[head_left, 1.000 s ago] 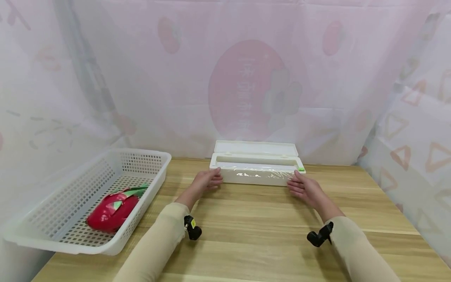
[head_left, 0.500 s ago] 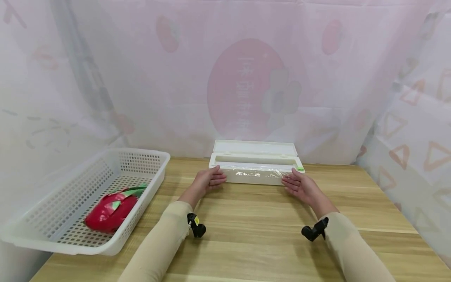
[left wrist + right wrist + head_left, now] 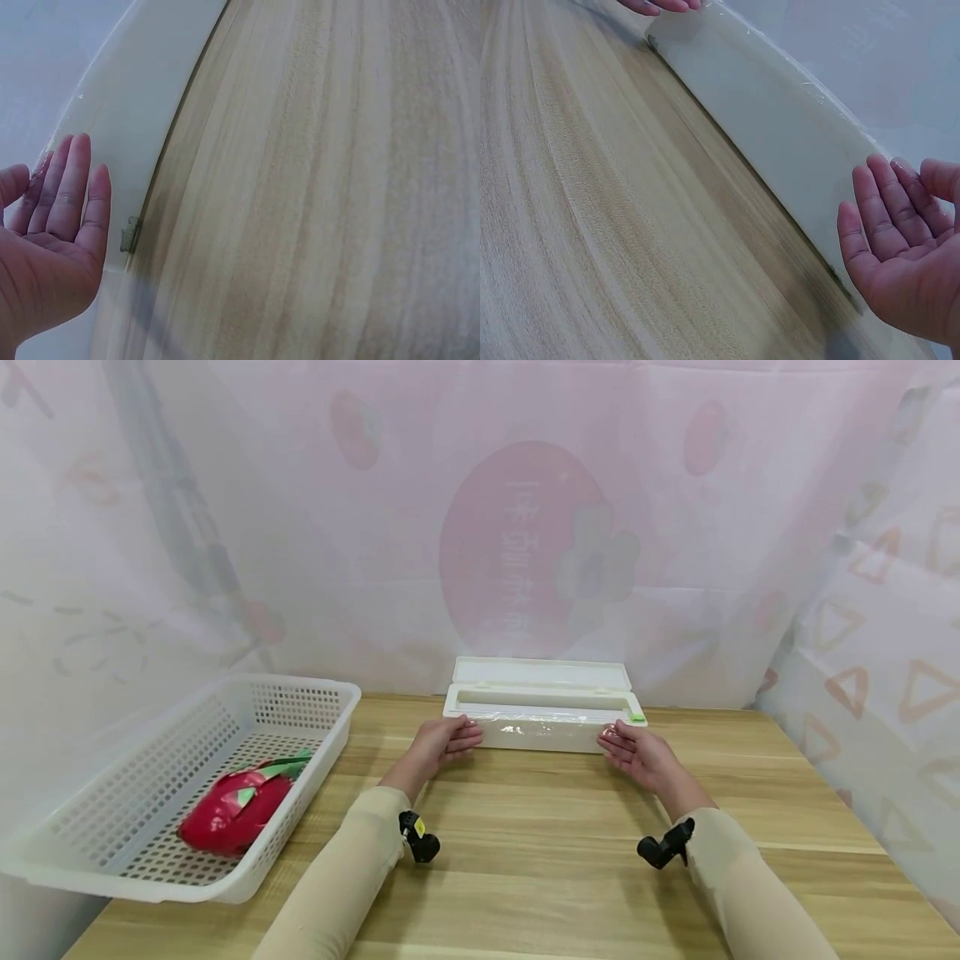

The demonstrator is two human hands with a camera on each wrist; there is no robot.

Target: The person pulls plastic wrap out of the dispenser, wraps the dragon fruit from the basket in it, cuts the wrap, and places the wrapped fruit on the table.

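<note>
Your wooden table [image 3: 525, 893] lay under everything, with the white perforated plastic basket [image 3: 300, 824] left of the cling-film dispenser [image 3: 543, 690] and nearer you, probably set aside to give your arms room. The dispenser's lid [image 3: 543, 673] stood raised at its back, presumably to leave the film free. That clear film [image 3: 536, 727] lay along its front edge, likely held at both ends for tautness. The red dragon fruit [image 3: 236, 810] lay inside the basket. Your left hand [image 3: 437, 747] and right hand [image 3: 647, 757], near its front corners, each pinched film between thumb and index finger, other fingers extended.
</note>
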